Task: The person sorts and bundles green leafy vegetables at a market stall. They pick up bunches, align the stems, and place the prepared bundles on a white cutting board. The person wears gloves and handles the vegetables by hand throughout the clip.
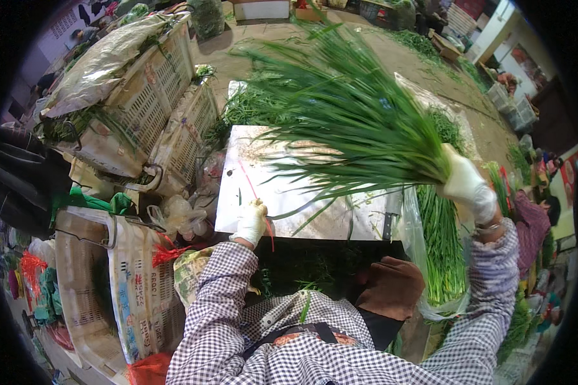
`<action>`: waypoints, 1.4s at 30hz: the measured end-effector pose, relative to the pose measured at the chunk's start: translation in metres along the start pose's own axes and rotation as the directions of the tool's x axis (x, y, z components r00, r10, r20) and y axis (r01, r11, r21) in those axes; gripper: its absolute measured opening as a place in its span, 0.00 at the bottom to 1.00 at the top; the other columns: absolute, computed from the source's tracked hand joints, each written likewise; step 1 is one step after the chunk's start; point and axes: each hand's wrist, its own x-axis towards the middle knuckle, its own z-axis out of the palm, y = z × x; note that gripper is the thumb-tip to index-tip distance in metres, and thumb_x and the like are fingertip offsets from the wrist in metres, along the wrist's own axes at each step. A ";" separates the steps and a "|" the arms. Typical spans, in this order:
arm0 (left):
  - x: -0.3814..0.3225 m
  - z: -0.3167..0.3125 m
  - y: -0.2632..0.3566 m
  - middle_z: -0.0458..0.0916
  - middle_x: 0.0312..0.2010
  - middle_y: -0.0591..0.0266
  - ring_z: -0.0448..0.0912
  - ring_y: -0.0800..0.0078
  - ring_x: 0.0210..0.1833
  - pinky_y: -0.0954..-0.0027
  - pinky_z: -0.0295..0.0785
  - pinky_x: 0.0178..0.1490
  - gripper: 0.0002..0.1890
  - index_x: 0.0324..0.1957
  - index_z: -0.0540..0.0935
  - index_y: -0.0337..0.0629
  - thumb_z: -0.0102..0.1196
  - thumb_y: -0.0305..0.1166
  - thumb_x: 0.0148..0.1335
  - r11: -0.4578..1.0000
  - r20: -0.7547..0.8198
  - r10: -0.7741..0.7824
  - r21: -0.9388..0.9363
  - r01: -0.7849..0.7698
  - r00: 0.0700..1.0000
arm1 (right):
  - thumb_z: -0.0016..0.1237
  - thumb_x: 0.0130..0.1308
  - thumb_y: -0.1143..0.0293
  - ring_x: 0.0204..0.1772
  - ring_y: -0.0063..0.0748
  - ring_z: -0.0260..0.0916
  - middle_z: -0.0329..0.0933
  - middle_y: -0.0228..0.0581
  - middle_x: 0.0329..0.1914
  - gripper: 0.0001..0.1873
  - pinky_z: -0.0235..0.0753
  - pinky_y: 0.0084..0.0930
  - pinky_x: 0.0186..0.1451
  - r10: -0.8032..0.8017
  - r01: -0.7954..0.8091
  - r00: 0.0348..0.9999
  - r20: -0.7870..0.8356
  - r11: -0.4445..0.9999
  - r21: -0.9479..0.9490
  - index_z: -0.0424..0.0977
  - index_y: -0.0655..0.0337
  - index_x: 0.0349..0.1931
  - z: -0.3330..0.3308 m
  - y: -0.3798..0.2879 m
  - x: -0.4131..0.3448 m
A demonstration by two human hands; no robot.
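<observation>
My right hand, in a white glove, grips the pale ends of a large bunch of long green leafy stalks, perhaps garlic chives. The leaves fan out to the left above a white board and look blurred. My left hand, also gloved in white, is closed on a thin red tie at the board's left front edge. One end of the tie points up and away, the other hangs below my fist. A knife with a black handle lies at the board's right edge, its blade partly hidden.
More green stalks lie in clear plastic right of the board. Stacked plastic crates with greens stand at the left back, an open crate at the near left. Red netting hangs beside it. Another person's purple sleeve shows far right.
</observation>
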 end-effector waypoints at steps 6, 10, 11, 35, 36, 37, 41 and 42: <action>-0.004 0.007 0.007 0.81 0.36 0.49 0.79 0.50 0.43 0.59 0.75 0.46 0.14 0.37 0.82 0.40 0.67 0.26 0.46 0.889 0.174 -0.287 -0.317 0.329 0.942 | 0.52 0.49 0.76 0.48 0.52 0.79 0.78 0.59 0.48 0.37 0.80 0.36 0.52 0.020 0.018 0.983 0.182 0.978 -0.206 0.63 0.68 0.64 0.121 -0.006 0.101; -0.006 0.001 0.008 0.79 0.35 0.46 0.78 0.46 0.42 0.56 0.74 0.47 0.06 0.33 0.80 0.36 0.58 0.22 0.50 0.997 -0.008 -0.004 -0.081 0.004 1.000 | 0.50 0.61 0.68 0.51 0.53 0.79 0.80 0.59 0.45 0.14 0.78 0.42 0.51 0.128 -0.016 0.968 0.217 0.891 -0.454 0.76 0.64 0.46 0.164 0.018 0.157; -0.006 0.000 0.008 0.78 0.37 0.47 0.77 0.47 0.46 0.56 0.73 0.50 0.06 0.32 0.78 0.36 0.57 0.20 0.50 0.997 -0.009 -0.013 -0.074 0.012 1.000 | 0.47 0.63 0.69 0.51 0.53 0.79 0.80 0.58 0.45 0.13 0.78 0.42 0.50 0.196 -0.101 0.967 0.161 0.878 -0.467 0.75 0.64 0.46 0.168 0.027 0.166; 0.163 0.090 0.178 0.79 0.50 0.43 0.79 0.51 0.51 0.55 0.75 0.54 0.24 0.51 0.81 0.42 0.56 0.49 0.62 0.987 0.303 -0.158 0.056 0.148 0.940 | 0.58 0.55 0.73 0.52 0.56 0.79 0.79 0.58 0.48 0.29 0.77 0.42 0.57 0.206 -0.275 0.950 -0.233 0.907 -0.320 0.65 0.65 0.57 0.031 0.022 0.178; 0.169 0.105 0.183 0.79 0.50 0.43 0.79 0.51 0.51 0.56 0.74 0.55 0.25 0.49 0.82 0.39 0.59 0.50 0.59 0.985 0.181 -0.168 0.067 0.158 0.969 | 0.60 0.54 0.72 0.51 0.57 0.79 0.79 0.58 0.47 0.29 0.78 0.43 0.54 0.172 -0.233 0.959 -0.225 0.931 -0.282 0.66 0.65 0.56 0.032 0.021 0.178; 0.178 0.117 0.185 0.80 0.49 0.43 0.79 0.51 0.51 0.56 0.74 0.55 0.25 0.48 0.82 0.38 0.61 0.49 0.58 0.980 0.279 -0.200 0.073 0.187 0.939 | 0.60 0.54 0.71 0.51 0.57 0.79 0.79 0.59 0.47 0.28 0.78 0.43 0.52 0.162 -0.227 0.960 -0.227 0.927 -0.298 0.66 0.65 0.55 0.031 0.022 0.176; 0.187 0.138 0.185 0.82 0.46 0.47 0.78 0.52 0.54 0.56 0.74 0.55 0.17 0.44 0.84 0.43 0.60 0.40 0.55 0.969 0.352 -0.242 0.031 0.246 0.904 | 0.59 0.57 0.72 0.50 0.57 0.79 0.80 0.58 0.46 0.24 0.78 0.45 0.51 0.133 -0.184 0.971 -0.201 0.947 -0.265 0.68 0.63 0.53 0.032 0.027 0.171; 0.188 0.135 0.187 0.82 0.44 0.48 0.78 0.52 0.54 0.56 0.74 0.54 0.15 0.44 0.84 0.44 0.60 0.37 0.55 0.964 0.363 -0.253 0.019 0.264 0.897 | 0.58 0.57 0.72 0.50 0.57 0.79 0.80 0.57 0.46 0.23 0.78 0.45 0.51 0.134 -0.183 0.971 -0.198 0.949 -0.258 0.69 0.63 0.53 0.033 0.028 0.171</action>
